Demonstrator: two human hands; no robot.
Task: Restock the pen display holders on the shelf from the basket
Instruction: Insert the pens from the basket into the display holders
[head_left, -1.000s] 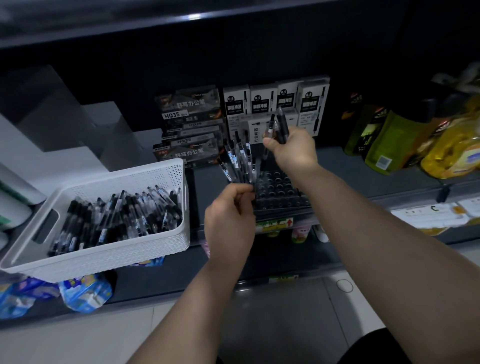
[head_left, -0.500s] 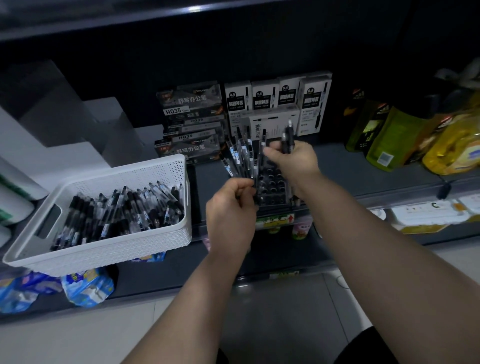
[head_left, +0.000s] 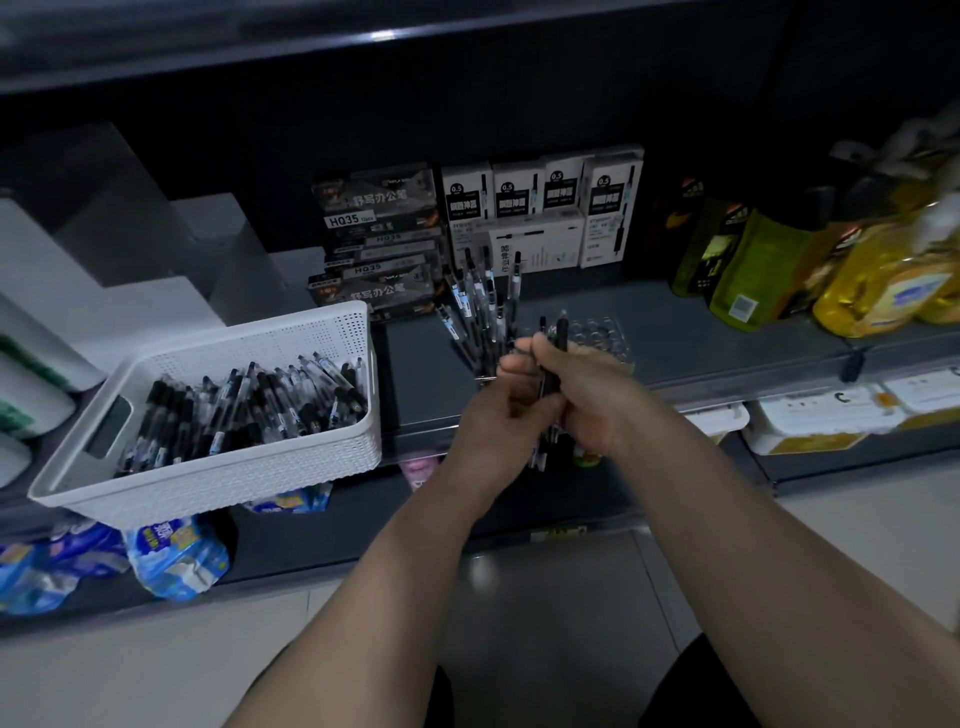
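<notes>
At the shelf's (head_left: 727, 338) front edge, beside the white basket (head_left: 218, 473), the left hand (head_left: 493, 421) and right hand (head_left: 597, 397) both grasped black pens (head_left: 560, 338) before the display holder (head_left: 605, 332).

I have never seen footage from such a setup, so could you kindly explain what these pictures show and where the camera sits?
There is no machine here: a person works with two bare hands. All pictures come from one camera worn on the head, looking forward and down. The left hand and right hand meet round a small bundle of black pens. Behind them, on the dark grey shelf, stands a plastic pen display holder with rows of round holes, partly filled with leaning pens. At left sits a white perforated plastic basket full of loose black-and-clear pens. White pen boxes and dark pen boxes line the back; yellow-green bottles stand at right.
</notes>
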